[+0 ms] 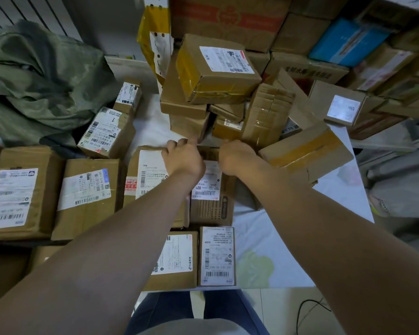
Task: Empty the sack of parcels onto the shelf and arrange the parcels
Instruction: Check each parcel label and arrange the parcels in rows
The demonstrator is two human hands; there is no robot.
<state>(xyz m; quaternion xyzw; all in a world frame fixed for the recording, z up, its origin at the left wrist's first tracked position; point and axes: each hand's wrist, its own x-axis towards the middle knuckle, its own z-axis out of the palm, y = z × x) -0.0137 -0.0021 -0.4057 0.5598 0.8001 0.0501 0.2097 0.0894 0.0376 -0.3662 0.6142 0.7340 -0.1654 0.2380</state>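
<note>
The crumpled green sack [39,76] lies at the back left. Brown cardboard parcels cover the white shelf surface [288,238]. My left hand [183,157] curls its fingers over the far edge of a flat labelled parcel [145,180] in the middle. Beside it, my right hand [236,157] is curled at the far end of a narrow parcel [212,197] marked 021; its fingertips are hidden. Both forearms reach forward over two front parcels [177,259].
A loose pile of boxes [218,68] rises just behind my hands, and a tilted taped box [307,153] touches my right wrist. Flat parcels [17,192] lie in a row on the left. Stacked cartons [348,42] fill the back right. A cable [310,308] lies on the floor.
</note>
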